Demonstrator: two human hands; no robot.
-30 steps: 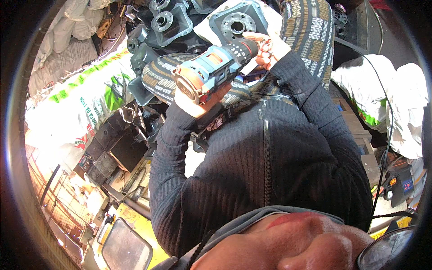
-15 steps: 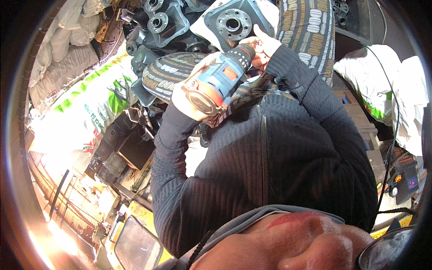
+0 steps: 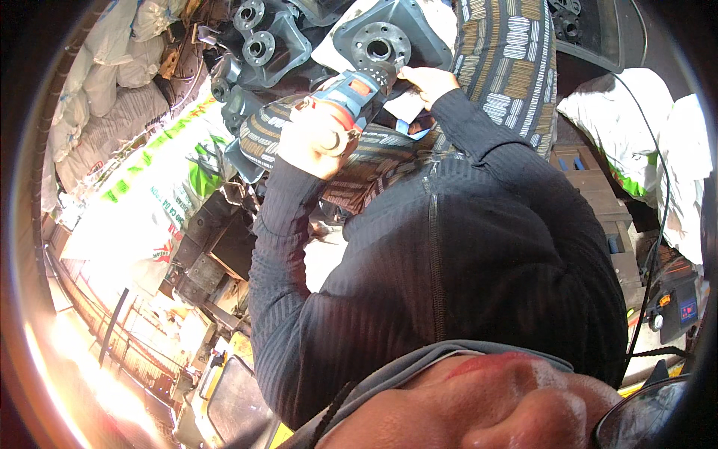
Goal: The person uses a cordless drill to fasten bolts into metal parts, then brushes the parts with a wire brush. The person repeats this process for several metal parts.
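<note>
My left hand (image 3: 310, 142) is wrapped round a blue and red cordless drill (image 3: 348, 97). The drill's black chuck (image 3: 380, 72) points up and to the right, at the lower edge of a round flange (image 3: 381, 45) with several holes. This flange sits on a blue-grey, square-cornered metal part (image 3: 428, 41), which lies on something white. My right hand (image 3: 434, 84) is beside the chuck tip, thumb and finger pinched together; whatever they hold is too small to make out. Below it lies a white and blue object (image 3: 407, 108), partly hidden.
Patterned trousers (image 3: 508, 67) cover my legs around the work. More flanged metal parts (image 3: 262, 49) are piled at the far left. White and green sacks (image 3: 142, 198) stand left, and white sacks (image 3: 621, 127) right. A black cable (image 3: 658, 187) runs down near a small dark device (image 3: 677, 310).
Both hands have shifted slightly, and the drill has moved left and up. My right hand has come away from around the chuck to a pinch beside its tip.
</note>
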